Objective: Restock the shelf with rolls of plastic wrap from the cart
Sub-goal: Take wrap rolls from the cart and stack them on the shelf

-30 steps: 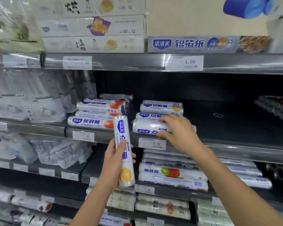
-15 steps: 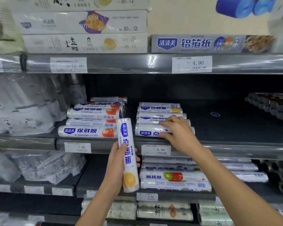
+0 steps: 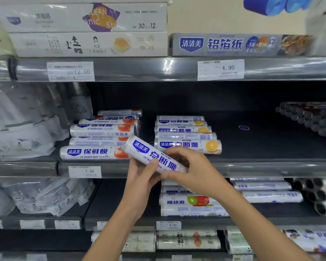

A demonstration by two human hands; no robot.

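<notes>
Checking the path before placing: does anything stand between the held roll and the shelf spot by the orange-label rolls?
Nothing visible does. Left hand and right hand hold the roll tilted just in front of the shelf edge; the orange-label rolls lie right behind it, with bare shelf to their right.

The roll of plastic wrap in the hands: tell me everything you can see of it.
The roll of plastic wrap is a slim white cylinder in glossy film, with a blue logo badge and large blue Chinese characters. It tilts, upper end to the left, before the shelf edge. The left hand grips it from below, thumb across its front; the right hand covers its lower right end.
</notes>
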